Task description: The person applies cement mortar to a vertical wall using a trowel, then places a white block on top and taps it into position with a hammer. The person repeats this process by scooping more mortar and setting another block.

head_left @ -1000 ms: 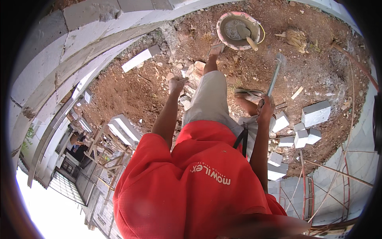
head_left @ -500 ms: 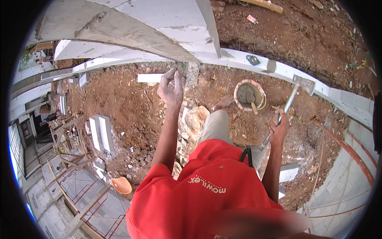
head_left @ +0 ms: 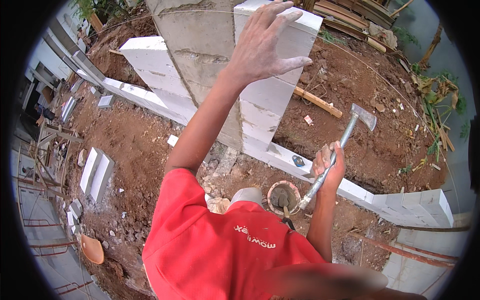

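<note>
My left hand [head_left: 262, 47] is raised with fingers spread and thumb stretched out, in front of the upper part of a white block wall [head_left: 265, 122]. Whether its fingertips touch the wall's top I cannot tell. A grey concrete column [head_left: 197, 55] stands just left of that wall. My right hand [head_left: 328, 165] is wrapped round the metal pipe handle of a hatchet [head_left: 364, 118], whose head points up and away to the right. Below that hand a bucket [head_left: 270, 194] of grey mortar stands on the soil, and a trowel [head_left: 286, 212] rests in it.
A low white block wall [head_left: 352, 192] runs rightward, with a small blue tool [head_left: 298, 161] on it. Beyond lies a wooden beam [head_left: 320, 102] on red soil. A thin string [head_left: 372, 62] crosses the far side. Loose white blocks [head_left: 97, 172] and an orange basin [head_left: 92, 249] are at left.
My left hand has risen from low near the wall's foot to its top, its curled fingers now spread. My right hand has lifted the hatchet off the low wall. The view has tilted upward.
</note>
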Tool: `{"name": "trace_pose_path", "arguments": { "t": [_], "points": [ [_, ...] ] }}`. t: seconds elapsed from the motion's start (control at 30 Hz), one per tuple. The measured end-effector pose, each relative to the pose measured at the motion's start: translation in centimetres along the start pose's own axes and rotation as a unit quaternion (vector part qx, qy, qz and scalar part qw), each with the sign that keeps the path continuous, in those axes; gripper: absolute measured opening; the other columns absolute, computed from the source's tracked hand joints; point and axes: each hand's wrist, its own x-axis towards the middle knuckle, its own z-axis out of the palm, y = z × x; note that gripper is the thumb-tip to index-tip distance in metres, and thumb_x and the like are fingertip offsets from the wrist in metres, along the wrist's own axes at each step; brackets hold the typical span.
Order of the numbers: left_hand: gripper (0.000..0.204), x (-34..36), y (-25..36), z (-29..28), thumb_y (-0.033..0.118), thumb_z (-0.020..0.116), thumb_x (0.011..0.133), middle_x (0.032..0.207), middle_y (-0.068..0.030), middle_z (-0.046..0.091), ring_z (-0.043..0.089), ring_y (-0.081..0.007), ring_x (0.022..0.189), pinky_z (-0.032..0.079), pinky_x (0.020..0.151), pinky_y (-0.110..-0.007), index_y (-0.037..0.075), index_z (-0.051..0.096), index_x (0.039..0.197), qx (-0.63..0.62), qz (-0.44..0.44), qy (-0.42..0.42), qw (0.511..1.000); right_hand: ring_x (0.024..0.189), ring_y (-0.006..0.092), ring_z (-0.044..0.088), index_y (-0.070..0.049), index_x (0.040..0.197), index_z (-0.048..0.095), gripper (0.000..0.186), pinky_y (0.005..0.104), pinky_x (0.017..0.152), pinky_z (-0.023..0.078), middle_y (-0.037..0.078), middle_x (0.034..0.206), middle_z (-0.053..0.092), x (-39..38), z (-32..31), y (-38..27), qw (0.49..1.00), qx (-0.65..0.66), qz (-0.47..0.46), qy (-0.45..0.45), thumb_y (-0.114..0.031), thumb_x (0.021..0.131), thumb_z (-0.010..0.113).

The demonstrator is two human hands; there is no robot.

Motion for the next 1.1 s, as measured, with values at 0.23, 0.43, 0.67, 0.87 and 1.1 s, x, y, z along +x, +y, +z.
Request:
{"name": "trace_pose_path", "arguments": {
  "t": [0.23, 0.43, 0.67, 0.87, 1.1],
  "points": [
    [0.08, -0.9, -4.2, 2.9, 0.06, 0.084, 0.073, 0.132, -0.0109, 0.066, 0.058, -0.0298, 0.129, 0.039, 0.117, -0.046, 0.012, 0.065, 0.134, 0.118, -0.036, -0.082, 0.989, 0.039, 0.0095, 0.039, -0.012, 0.09, 0.051, 0.028, 0.0239, 0.032, 0.034, -0.002, 0.056, 0.042, 1.7, 4.9, -1.9, 0.998, 0.003, -0.042, -0.054, -0.03, 0.111, 0.046],
    [0.077, -0.8, -4.4, 3.8, 0.053, 0.088, 0.069, 0.128, -0.0115, 0.068, 0.059, -0.0298, 0.127, 0.041, 0.115, -0.044, 0.012, 0.067, 0.131, 0.077, -0.058, -0.072, 0.993, 0.038, 0.0099, 0.037, -0.014, 0.085, 0.046, 0.027, 0.0252, 0.032, 0.032, -0.002, 0.055, 0.04, 5.8, 9.9, 2.5, 0.998, -0.009, -0.056, -0.001, -0.028, 0.109, 0.048],
    [0.076, -1.6, -4.9, 3.4, 0.05, 0.09, 0.066, 0.127, -0.0097, 0.068, 0.059, -0.0285, 0.127, 0.04, 0.115, -0.043, 0.01, 0.07, 0.127, 0.078, -0.073, -0.064, 0.992, 0.037, 0.009, 0.036, -0.013, 0.089, 0.046, 0.026, 0.0229, 0.031, 0.033, -0.003, 0.053, 0.038, 7.3, 8.6, 0.4, 0.982, -0.082, 0.094, -0.145, -0.028, 0.11, 0.047],
    [0.072, -0.8, -4.5, 3.2, 0.043, 0.092, 0.063, 0.122, -0.01, 0.068, 0.061, -0.0269, 0.123, 0.042, 0.112, -0.042, 0.006, 0.071, 0.122, 0.076, -0.078, -0.065, 0.992, 0.039, 0.0093, 0.04, -0.015, 0.079, 0.049, 0.03, 0.0233, 0.031, 0.034, -0.003, 0.053, 0.043, 8.2, 7.5, -0.9, 0.995, -0.019, -0.092, -0.035, -0.029, 0.106, 0.051],
    [0.068, -1.0, -4.7, 3.5, 0.042, 0.092, 0.061, 0.114, -0.0082, 0.068, 0.063, -0.025, 0.117, 0.043, 0.11, -0.04, 0.005, 0.072, 0.114, 0.069, -0.081, -0.062, 0.992, 0.037, 0.011, 0.038, -0.013, 0.083, 0.049, 0.028, 0.0247, 0.029, 0.035, -0.003, 0.051, 0.04, 8.2, 9.9, 1.7, 0.979, -0.129, 0.115, -0.107, -0.028, 0.107, 0.051]
  ]
}}
